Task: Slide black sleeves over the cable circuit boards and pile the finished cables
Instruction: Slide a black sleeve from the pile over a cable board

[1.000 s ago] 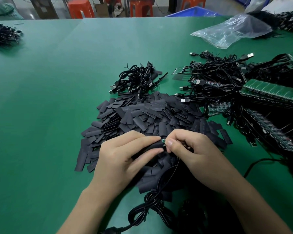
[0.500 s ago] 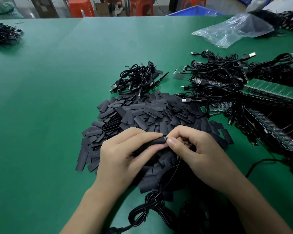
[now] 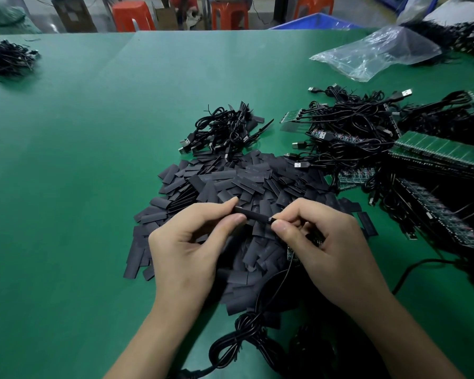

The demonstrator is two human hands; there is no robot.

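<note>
My left hand [image 3: 192, 247] pinches a black sleeve [image 3: 253, 215] between thumb and forefinger, just above a heap of loose black sleeves [image 3: 230, 184]. My right hand [image 3: 323, 242] pinches the sleeve's right end, where the tip of a small circuit board shows. A thin black cable [image 3: 279, 285] runs from under that hand down to a bundled coil [image 3: 238, 340] near the front edge. The board is almost wholly inside the sleeve. A small pile of cables [image 3: 225, 129] lies behind the heap.
Tangled USB cables [image 3: 348, 132] and green circuit board panels [image 3: 438, 151] crowd the right side. A clear plastic bag [image 3: 378, 53] lies at the back right, another cable pile [image 3: 6, 58] at the far left. Orange stools [image 3: 133, 16] stand beyond the green table [image 3: 66, 160].
The sleeve has slid further over the board; the green board end seen earlier is now nearly covered. Both hands have lifted slightly, and my left fingers have drawn back along the sleeve.
</note>
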